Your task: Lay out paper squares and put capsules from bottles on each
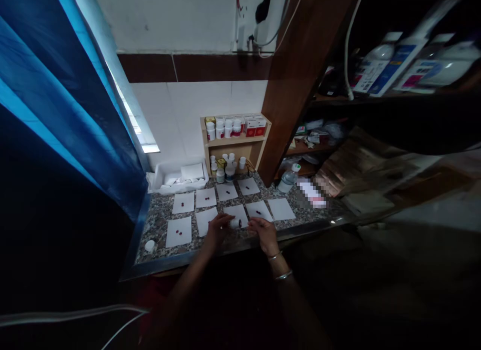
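Your left hand [220,229] is curled round a small white bottle [235,223], which is tipped on its side over a paper sheet [233,210]. Dark red pills [239,223] sit just beside the bottle. Your right hand [263,233] is close by, fingers half-curled; can't tell if it's holding anything. More sheets [183,202] lie around them on the surface [161,239], most with small pill clusters. Far-right sheet [281,208] shows none. White cap [149,245] lies near the left edge.
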### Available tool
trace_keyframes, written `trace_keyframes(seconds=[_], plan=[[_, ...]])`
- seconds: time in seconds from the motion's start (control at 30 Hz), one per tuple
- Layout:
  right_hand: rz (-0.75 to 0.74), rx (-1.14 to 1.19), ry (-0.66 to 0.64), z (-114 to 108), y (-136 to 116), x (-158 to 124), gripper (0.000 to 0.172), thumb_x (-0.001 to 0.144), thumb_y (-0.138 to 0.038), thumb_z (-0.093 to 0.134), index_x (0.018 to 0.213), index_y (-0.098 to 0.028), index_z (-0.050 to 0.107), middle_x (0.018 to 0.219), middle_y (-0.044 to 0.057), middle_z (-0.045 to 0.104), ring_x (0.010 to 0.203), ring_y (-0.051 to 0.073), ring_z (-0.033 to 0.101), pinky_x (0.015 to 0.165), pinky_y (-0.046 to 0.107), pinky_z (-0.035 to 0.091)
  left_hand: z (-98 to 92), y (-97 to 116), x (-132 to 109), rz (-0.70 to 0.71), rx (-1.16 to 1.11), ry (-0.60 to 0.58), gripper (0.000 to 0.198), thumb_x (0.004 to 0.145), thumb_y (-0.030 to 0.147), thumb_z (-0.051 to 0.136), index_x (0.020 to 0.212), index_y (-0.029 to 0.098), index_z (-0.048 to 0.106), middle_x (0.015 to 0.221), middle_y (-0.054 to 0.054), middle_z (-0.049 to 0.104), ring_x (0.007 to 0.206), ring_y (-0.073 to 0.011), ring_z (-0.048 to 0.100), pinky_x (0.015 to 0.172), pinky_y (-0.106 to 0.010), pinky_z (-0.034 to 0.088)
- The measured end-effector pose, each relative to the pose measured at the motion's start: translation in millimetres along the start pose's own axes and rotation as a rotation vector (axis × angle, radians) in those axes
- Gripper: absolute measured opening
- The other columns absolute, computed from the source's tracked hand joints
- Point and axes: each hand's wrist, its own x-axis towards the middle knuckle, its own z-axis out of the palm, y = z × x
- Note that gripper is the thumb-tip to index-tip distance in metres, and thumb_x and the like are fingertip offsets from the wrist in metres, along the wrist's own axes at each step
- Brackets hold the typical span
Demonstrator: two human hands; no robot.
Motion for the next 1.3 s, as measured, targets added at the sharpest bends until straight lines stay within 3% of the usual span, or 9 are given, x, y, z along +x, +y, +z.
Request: trace_keyframes(seconds=[0.1,0.2,0.27,0.33,0.47,0.63,0.87,1.3], plan=[[-0.154,-0.326,0.109,-33.2,-15.5,29.6,0.036,0.06,-0.044,0.066,0.08,-0.015,0.066,0.06,0.002,0.066,0.053,0.017,0.062,0.049,0.027,0.049,-1.9,-2.5,-10.5,-0.054,-0.095,0.024,0.041,0.056,0.005,0.068,0.094,0.022,0.068,0.098,-0.004,0.063,0.088,-0.0181,0.058,0.079,-0.031,0.046],[-0.26,-0.91,0.194,-67.1,-39.8,61.3,0.027,0.074,-0.04,0.054,0.076,-0.016,0.067,0.059,0.002,0.066,0.054,0.015,0.062,0.053,0.024,0.046,-3.2,-2.1,-19.8,-0.096,-0.181,0.015,0.042,0.054,0.009,0.07,0.094,0.022,0.069,0.099,-0.005,0.064,0.09,-0.02,0.059,0.081,-0.033,0.046],[-0.254,-1.272,0.199,-82.8,-54.1,79.3,0.026,0.078,-0.035,0.05,0.075,-0.016,0.068,0.061,0.003,0.068,0.057,0.014,0.062,0.057,0.022,0.045,-3.6,-0.1,-25.0,-0.109,-0.208,0.032,0.042,0.054,0.011,0.071,0.094,0.022,0.069,0.099,-0.005,0.064,0.092,-0.0207,0.058,0.084,-0.034,0.045],[-0.227,-1.434,0.194,-91.4,-63.0,93.4,0.023,0.077,-0.031,0.052,0.073,-0.015,0.069,0.064,0.006,0.069,0.062,0.015,0.064,0.06,0.022,0.044,-4.4,3.1,-29.2,-0.113,-0.227,0.047,0.041,0.054,0.013,0.072,0.094,0.022,0.069,0.099,-0.005,0.065,0.093,-0.0214,0.058,0.086,-0.034,0.044],[-0.196,-1.549,0.172,-94.2,-65.3,110.2,0.016,0.07,-0.028,0.062,0.065,-0.014,0.069,0.076,0.01,0.07,0.074,0.02,0.064,0.063,0.023,0.042,-7.8,10.7,-35.0,-0.135,-0.272,0.04,0.041,0.052,0.015,0.072,0.092,0.023,0.07,0.098,-0.005,0.065,0.093,-0.022,0.058,0.084,-0.034,0.044],[-0.176,-1.616,0.116,-94.1,-60.0,119.0,0.015,0.069,-0.029,0.065,0.068,-0.015,0.069,0.079,0.009,0.07,0.075,0.018,0.064,0.063,0.022,0.04,-8.9,14.4,-40.5,-0.18,-0.307,0.029,0.041,0.052,0.011,0.07,0.092,0.022,0.07,0.097,-0.004,0.064,0.083,-0.0183,0.058,0.077,-0.031,0.045],[-0.165,-1.595,0.102,-103.8,-56.5,123.4,0.018,0.071,-0.033,0.063,0.073,-0.016,0.069,0.072,0.007,0.07,0.07,0.017,0.063,0.06,0.022,0.039,-2.9,10.4,-42.4,-0.168,-0.306,-0.006,0.041,0.053,0.012,0.07,0.092,0.022,0.07,0.095,-0.003,0.062,0.081,-0.0176,0.057,0.076,-0.029,0.045],[-0.227,-1.528,0.141,-111.5,-50.1,119.0,0.022,0.071,-0.027,0.063,0.09,-0.017,0.067,0.085,0.005,0.07,0.076,0.016,0.063,0.066,0.021,0.041,1.3,10.5,-40.9,-0.139,-0.273,-0.026,0.041,0.052,0.013,0.072,0.092,0.022,0.07,0.095,-0.003,0.062,0.08,-0.017,0.057,0.074,-0.028,0.044]])
